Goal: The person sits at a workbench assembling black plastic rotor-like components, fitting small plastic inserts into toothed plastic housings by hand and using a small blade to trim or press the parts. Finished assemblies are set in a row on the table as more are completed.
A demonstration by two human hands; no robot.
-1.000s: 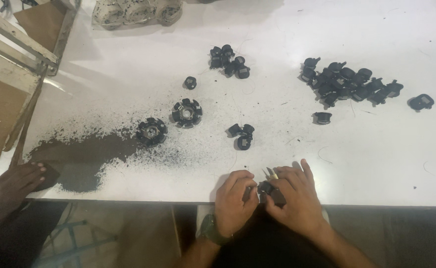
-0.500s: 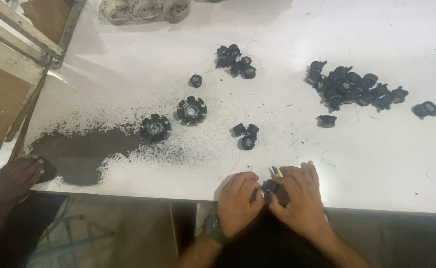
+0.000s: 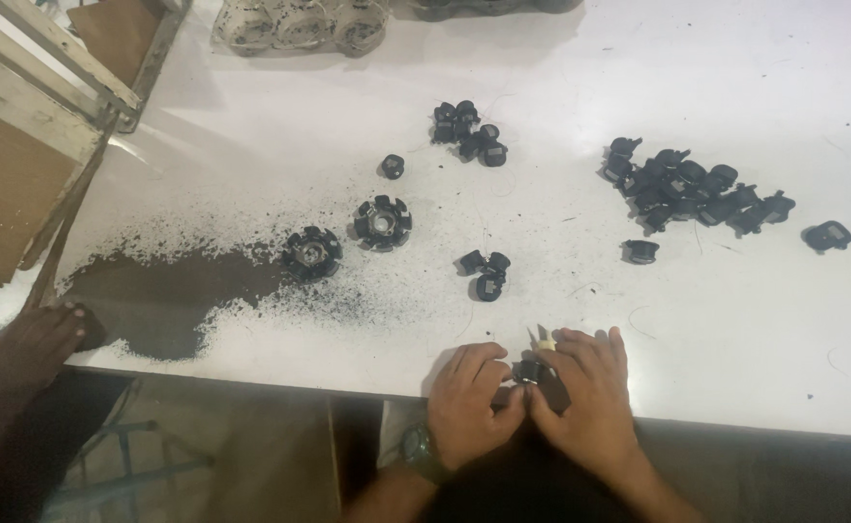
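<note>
Both of my hands meet at the near edge of the white table. My left hand, with a dark wristwatch, pinches a small black plastic part from the left. My right hand grips the same part from the right and also holds a small pale-handled blade that sticks up above the fingers. Just beyond my hands lie three loose black parts.
A heap of black parts lies at the right, a smaller cluster farther back, two round toothed black pieces in the middle. Dark powder covers the left edge, where another person's hand rests. A wooden frame stands far left.
My hands stayed together at the table edge on the small part, with slight finger movement. The other person's hand at the left edge shifted a little.
</note>
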